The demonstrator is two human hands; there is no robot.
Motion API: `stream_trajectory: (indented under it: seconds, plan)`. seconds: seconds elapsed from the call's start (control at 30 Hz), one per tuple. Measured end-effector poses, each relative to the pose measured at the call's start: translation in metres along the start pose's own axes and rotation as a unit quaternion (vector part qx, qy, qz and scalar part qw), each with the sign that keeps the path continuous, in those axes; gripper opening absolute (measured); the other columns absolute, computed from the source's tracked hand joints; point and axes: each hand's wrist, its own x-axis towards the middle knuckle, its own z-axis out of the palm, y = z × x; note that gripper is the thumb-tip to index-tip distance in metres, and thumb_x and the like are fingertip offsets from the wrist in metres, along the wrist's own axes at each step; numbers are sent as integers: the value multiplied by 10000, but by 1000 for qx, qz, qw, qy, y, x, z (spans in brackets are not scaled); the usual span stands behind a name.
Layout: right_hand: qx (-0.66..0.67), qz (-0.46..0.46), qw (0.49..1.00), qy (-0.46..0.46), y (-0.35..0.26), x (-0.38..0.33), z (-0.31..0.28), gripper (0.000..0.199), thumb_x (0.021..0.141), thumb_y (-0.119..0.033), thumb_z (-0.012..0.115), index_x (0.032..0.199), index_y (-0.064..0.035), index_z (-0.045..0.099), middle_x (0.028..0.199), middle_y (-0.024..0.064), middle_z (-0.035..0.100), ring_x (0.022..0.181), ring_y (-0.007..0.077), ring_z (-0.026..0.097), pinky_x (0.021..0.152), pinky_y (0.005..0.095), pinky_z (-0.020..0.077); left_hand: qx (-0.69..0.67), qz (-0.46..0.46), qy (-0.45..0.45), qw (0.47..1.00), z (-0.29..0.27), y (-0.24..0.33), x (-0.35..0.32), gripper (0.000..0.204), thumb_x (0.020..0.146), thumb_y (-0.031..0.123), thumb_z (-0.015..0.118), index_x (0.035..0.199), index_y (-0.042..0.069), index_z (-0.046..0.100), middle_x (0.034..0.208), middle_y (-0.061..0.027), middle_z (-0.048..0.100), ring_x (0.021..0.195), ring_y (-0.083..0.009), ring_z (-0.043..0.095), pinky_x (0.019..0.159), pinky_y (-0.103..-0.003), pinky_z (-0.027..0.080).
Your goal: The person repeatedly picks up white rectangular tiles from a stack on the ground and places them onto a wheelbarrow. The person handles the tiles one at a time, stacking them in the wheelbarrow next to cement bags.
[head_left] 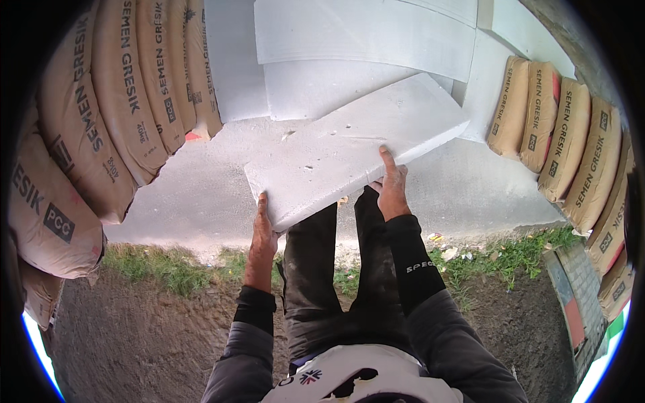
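A long, pale grey-white lightweight concrete block (356, 141) is held out in front of my body, slanting up from near left to far right. A few small pits mark its broad upper face. My left hand (263, 228) grips its near left end, the thumb lying along the edge. My right hand (392, 187) holds the long near edge, right of the middle, with its thumb on top. The fingers of both hands are mostly hidden beneath the block. Directly beyond it lie more pale blocks (363, 33), partly covered by its far end.
Brown paper cement sacks (114, 87) are stacked on the left, and more sacks (578, 134) stand on the right. Under the block is a grey concrete surface (175, 195). Grass (154, 265) and brown ground (134, 329) lie nearer me. A grey patterned panel (588, 295) is at lower right.
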Motion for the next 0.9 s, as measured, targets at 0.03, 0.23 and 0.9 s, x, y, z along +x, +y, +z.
stream_trajectory:
  seconds: [0.03, 0.23, 0.9]
  plan:
    - [-15, -8, 1000, 18, -14, -5, 1, 962, 806, -560, 764, 1362, 44, 263, 1356, 242, 415, 1260, 356, 485, 1056, 562, 427, -16, -4, -28, 999, 0, -2, -15, 841, 893, 662, 609, 1521, 158, 369, 1477, -108, 477, 1259, -336, 531, 964, -559, 434]
    - [-12, 7, 994, 108, -57, 4, 31, 947, 704, -202, 900, 1336, 23, 232, 1308, 228, 463, 1240, 334, 478, 1028, 493, 489, -93, -47, 6, 995, 41, 15, -104, 643, 892, 583, 648, 1384, 197, 498, 1283, -72, 578, 1164, -279, 546, 878, -502, 451]
    - [237, 47, 969, -56, -82, -126, -138, 532, 814, -158, 762, 1242, 77, 552, 1218, 162, 636, 1046, 305, 662, 959, 449, 531, -22, 22, -51, 998, 77, 8, -277, 722, 871, 556, 644, 1419, 113, 487, 1309, -111, 599, 1119, -308, 612, 891, -550, 507]
